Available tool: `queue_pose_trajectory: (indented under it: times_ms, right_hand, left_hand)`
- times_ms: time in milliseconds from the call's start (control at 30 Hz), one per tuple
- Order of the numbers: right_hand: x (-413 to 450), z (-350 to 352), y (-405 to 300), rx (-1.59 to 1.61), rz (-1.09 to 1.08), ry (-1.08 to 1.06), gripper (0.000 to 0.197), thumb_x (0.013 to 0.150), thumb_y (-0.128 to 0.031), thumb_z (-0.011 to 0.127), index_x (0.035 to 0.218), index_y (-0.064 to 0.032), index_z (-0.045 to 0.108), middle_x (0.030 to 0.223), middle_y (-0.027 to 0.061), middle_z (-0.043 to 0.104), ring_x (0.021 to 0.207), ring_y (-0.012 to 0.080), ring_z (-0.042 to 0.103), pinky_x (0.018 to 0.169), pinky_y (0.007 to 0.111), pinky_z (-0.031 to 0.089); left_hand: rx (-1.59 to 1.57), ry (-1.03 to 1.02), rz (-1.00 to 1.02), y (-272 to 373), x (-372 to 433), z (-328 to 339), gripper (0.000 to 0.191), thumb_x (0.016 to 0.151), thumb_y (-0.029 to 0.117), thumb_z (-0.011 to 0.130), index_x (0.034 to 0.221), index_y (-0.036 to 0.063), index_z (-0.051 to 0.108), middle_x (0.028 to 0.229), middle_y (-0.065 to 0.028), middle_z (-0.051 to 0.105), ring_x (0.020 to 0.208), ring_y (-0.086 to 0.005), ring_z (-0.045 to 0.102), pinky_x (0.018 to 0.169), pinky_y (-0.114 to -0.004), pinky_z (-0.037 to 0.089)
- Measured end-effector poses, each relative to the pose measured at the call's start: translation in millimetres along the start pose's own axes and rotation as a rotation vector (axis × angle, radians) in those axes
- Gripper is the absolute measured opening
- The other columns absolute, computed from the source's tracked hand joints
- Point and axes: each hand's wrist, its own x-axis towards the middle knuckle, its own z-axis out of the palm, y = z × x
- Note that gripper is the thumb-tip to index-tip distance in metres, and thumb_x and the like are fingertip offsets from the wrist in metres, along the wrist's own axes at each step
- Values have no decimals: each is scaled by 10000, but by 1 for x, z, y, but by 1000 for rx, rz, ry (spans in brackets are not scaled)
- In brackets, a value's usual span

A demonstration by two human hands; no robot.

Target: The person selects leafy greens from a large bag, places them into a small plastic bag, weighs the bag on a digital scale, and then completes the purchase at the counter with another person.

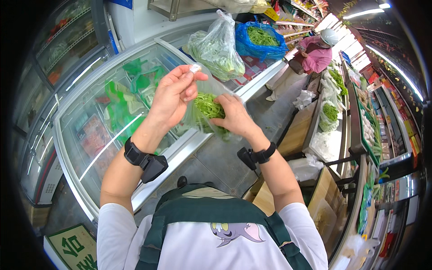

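My left hand (179, 91) is raised over the glass-topped chest freezer (158, 42), its fingers pinching the gathered top of a clear plastic bag (211, 79). Leafy greens (206, 104) show in the bag's open part. My right hand (233, 113) lies on these greens at the bag, fingers curved over them; how firmly it grips them is hidden. Beyond my hands a knotted clear bag of greens (219, 50) stands on the freezer, beside a blue plastic bag (241, 40) with cut green vegetables (261, 35).
Green bags (121, 104) and packaged meat (96, 138) lie under the freezer glass. A person in pink (317, 55) with a light helmet stands in the aisle. Vegetable shelves (310, 135) line the right side. A sign (72, 248) stands at lower left, glass-doored refrigerators (40, 81) at left.
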Motion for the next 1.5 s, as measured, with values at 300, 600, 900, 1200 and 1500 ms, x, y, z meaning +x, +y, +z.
queue_pose_trajectory:
  times_ms: [300,600,900,1200,1500]
  right_hand:
    - [117,71,143,62,-35,-228,430,655,-233,725,1012,-55,563,1021,160,596,1051,353,542,919,497,337]
    - [177,89,176,309,-129,-308,412,667,-200,711,971,-4,513,927,227,617,896,410,582,764,465,453]
    - [179,109,200,878,-135,-549,473,655,-125,765,1033,2,510,896,168,603,842,293,601,773,368,476]
    - [182,82,206,1040,75,-591,352,759,39,731,1034,-24,520,937,20,618,877,101,584,799,251,482]
    - [174,79,208,1075,-44,-561,378,747,25,745,1050,-40,529,945,19,605,888,89,555,805,231,457]
  left_hand:
    - [406,354,-28,-60,75,-83,171,968,80,495,1128,20,499,1026,-101,646,667,-64,473,610,-216,392]
    - [1093,428,92,-92,92,-83,294,853,-32,563,1121,89,563,1017,-33,591,844,-124,574,697,-253,475]
    - [1502,662,-22,-150,103,-93,374,750,93,729,1081,71,557,949,-114,606,800,-249,619,612,-359,494]
    - [1541,812,-313,-139,88,-97,280,801,129,694,1061,132,590,996,-117,614,883,-322,627,739,-441,513]
    - [1629,522,153,-166,107,-110,415,753,51,675,1151,54,558,1069,-154,538,1017,-355,547,843,-421,475]
